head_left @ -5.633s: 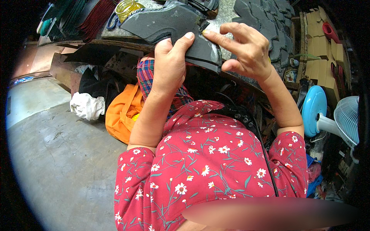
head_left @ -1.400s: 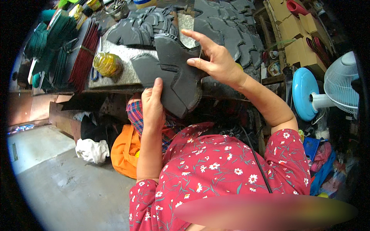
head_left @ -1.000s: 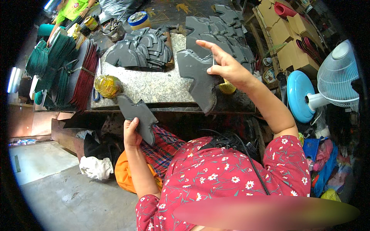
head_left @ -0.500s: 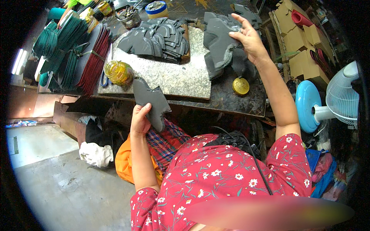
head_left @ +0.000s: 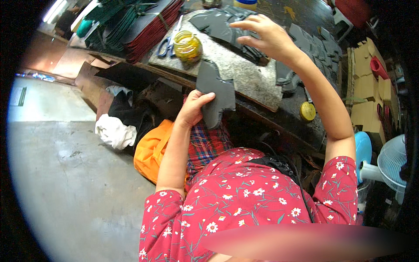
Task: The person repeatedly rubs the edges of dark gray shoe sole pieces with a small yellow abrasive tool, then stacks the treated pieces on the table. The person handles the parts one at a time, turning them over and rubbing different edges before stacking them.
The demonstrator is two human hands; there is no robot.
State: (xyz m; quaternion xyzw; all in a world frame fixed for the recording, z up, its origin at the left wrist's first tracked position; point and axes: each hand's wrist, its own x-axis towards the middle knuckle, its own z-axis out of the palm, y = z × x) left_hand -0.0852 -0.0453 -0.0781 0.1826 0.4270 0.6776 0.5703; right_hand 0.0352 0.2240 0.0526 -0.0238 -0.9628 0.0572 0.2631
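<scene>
My left hand [head_left: 192,108] grips a flat dark grey cut-out piece [head_left: 217,89] with a notched edge, thumb on top, in front of the table's near edge. My right hand [head_left: 271,40] is raised with fingers apart and nothing in it. It hovers over the right end of a heap of similar grey pieces [head_left: 217,27], hiding part of it. That heap lies on a speckled stone slab [head_left: 257,83]. An open glass jar of yellowish stuff [head_left: 187,48] stands on the slab's left part, beside blue-handled scissors [head_left: 164,48].
More grey pieces [head_left: 316,50] lie right of the slab, near a round yellow lid [head_left: 307,112]. Tied stacks of green and dark red sheets [head_left: 152,32] stand at the left. Cardboard boxes [head_left: 366,87] and a blue-and-white fan [head_left: 390,161] are at the right.
My right hand has shifted left, from above the right-hand pieces to the heap on the slab. My left hand keeps its hold on the grey piece. The view has turned.
</scene>
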